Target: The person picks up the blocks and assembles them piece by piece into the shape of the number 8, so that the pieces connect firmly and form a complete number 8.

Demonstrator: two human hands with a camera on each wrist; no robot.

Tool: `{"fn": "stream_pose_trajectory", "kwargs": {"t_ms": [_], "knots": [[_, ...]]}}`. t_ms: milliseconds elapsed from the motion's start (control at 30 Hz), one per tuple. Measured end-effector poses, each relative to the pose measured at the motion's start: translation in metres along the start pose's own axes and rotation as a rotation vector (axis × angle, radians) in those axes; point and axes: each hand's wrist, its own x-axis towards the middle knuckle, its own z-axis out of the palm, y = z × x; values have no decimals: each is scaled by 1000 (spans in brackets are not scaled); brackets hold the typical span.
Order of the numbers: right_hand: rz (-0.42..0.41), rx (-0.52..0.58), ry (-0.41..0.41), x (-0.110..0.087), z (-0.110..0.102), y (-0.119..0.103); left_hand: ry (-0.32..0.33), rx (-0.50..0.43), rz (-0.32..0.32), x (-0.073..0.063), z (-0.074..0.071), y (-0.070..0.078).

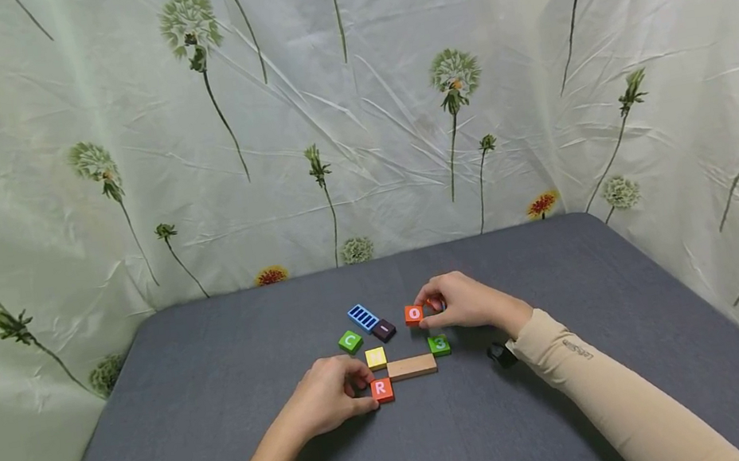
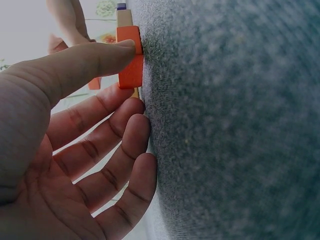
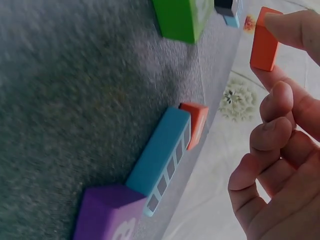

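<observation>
My left hand (image 1: 330,394) pinches a red letter block marked R (image 1: 382,390) between thumb and index finger, low at the table. In the left wrist view its other fingers are loosely bent below the block (image 2: 131,70). A red block marked O (image 1: 414,315) is held by the thumb and index finger of my right hand (image 1: 464,302); the right wrist view shows this block (image 3: 265,42) raised above the table. Between the hands lie a plain wooden plank (image 1: 412,367), a yellow letter block (image 1: 376,357) at its left end and a green block (image 1: 439,345) at its right.
Farther back are a green C block (image 1: 351,341), a blue barred block (image 1: 363,318) and a dark block (image 1: 384,330). Beside my right hand, its wrist view shows another blue barred block (image 3: 162,155), a purple block (image 3: 107,212) and an orange block (image 3: 196,122).
</observation>
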Motion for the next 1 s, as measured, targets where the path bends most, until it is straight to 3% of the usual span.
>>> {"fn": "stream_pose_trajectory", "kwargs": {"t_ms": [633, 1000], "knots": [[-96, 21, -47, -31, 5, -7, -8, -2, -12, 1, 0, -1], [-77, 95, -74, -45, 8, -9, -10, -6, -6, 1, 1, -1]]}}
